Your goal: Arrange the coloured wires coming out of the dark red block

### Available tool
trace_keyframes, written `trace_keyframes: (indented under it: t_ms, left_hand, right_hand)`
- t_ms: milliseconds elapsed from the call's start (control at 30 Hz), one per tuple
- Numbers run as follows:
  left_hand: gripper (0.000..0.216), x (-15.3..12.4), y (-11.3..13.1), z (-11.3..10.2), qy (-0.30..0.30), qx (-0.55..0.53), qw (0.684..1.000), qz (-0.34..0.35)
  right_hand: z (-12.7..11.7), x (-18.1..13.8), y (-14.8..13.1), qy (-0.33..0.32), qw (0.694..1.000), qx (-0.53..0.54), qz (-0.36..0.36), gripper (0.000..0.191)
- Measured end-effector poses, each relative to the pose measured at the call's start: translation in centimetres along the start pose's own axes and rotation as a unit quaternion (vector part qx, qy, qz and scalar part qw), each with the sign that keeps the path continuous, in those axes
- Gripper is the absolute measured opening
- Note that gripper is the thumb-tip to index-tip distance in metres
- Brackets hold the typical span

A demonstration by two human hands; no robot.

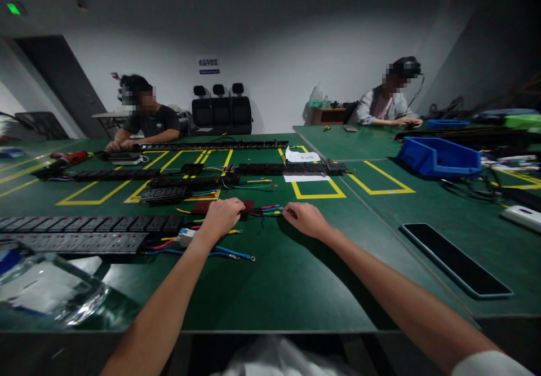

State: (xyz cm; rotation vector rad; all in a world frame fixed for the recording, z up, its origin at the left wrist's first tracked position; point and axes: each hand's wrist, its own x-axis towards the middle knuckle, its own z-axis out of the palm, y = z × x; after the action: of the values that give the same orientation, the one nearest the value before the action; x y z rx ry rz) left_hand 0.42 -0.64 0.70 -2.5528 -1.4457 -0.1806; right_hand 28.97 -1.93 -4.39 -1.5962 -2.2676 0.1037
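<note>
A small dark red module [247, 206] lies on the green table [279, 274] with short red, blue, green and yellow wires [270, 209] sticking out of its right end. My left hand [222, 217] is closed over the module's left part. At the free ends of those wires sits my right hand [306, 219], its fingertips pinched on them. Loose blue, red and yellow wires [228, 252] lie just in front of my left hand.
Long black power strips [84, 232] lie at the left, more [203, 181] further back inside yellow floor-tape boxes. A clear plastic bag [46, 288] sits near left. A blue bin [439, 159] and a dark flat panel [456, 260] are on the right. Two people sit at the far tables.
</note>
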Motion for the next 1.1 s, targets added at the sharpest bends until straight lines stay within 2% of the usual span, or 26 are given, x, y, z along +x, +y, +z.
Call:
trace_keyframes:
  t_ms: [433,567,767,1100]
  left_hand:
    - [0.025,-0.22,0.06,-0.26,0.013,-0.002,1.000,-0.008]
    - [0.030,-0.24,-0.04,0.00,0.016,0.013,1.000,0.003]
    - [0.036,-0.36,-0.04,0.03,0.007,0.011,1.000,-0.023]
    - [0.033,-0.59,0.48,-0.60,0.001,0.020,1.000,-0.002]
  right_hand:
    - [-0.04,-0.02,0.10,0.000,1.000,0.005,0.001,0.024]
    - [-0.01,-0.03,0.13,0.002,1.000,0.009,-0.002,0.023]
    - [0.01,-0.06,0.12,0.004,1.000,0.007,-0.005,0.023]
    - [-0.01,-0.01,0.09,-0.002,1.000,0.004,-0.003,0.023]
